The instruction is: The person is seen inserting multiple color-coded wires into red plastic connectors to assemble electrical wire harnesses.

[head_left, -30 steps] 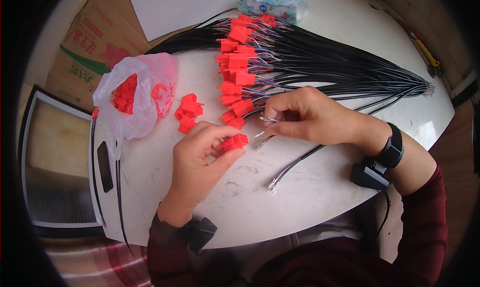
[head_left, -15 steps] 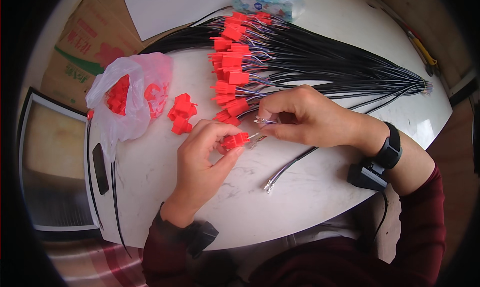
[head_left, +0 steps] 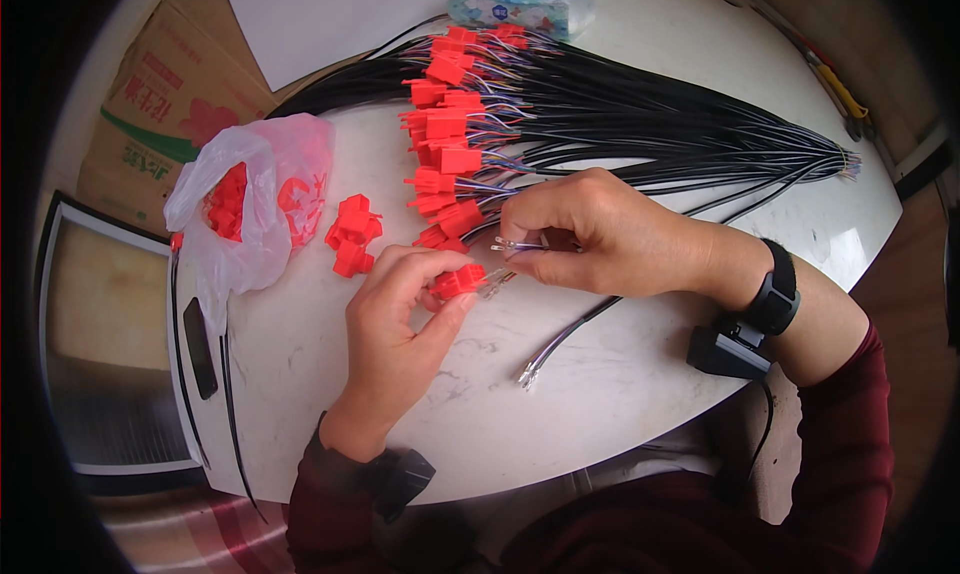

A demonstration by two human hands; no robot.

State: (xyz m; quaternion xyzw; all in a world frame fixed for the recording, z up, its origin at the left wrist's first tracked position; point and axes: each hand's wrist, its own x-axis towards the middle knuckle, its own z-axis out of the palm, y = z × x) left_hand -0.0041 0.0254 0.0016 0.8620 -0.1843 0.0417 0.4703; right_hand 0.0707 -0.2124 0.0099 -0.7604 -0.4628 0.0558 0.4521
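Note:
My left hand (head_left: 395,334) is closed on a red plastic connector housing (head_left: 458,281), gripped between thumb and fingers. Close to its right, my right hand (head_left: 605,239) pinches thin wires (head_left: 518,245) with bare metal terminals at their tips. One pale wire runs to the housing's open side; how deep it sits I cannot tell. Below the right hand, a black cable's stripped end (head_left: 532,370) with metal terminals lies on the table. Beyond the hands, a row of red housings (head_left: 446,124) is fitted on the wires of a thick bundle of black cables (head_left: 660,119).
A translucent bag (head_left: 255,259) of red housings stands at left, with several loose housings (head_left: 354,236) beside it. A black flat object (head_left: 200,346) and thin black cables lie by the table's left edge. A blue-white soft pack (head_left: 520,4) sits at the back; a yellow-handled tool (head_left: 842,92) lies far right.
The whole view has shifted slightly, so most things appear a little further left. Both hands keep their holds on the housing and the wires, which stay close together.

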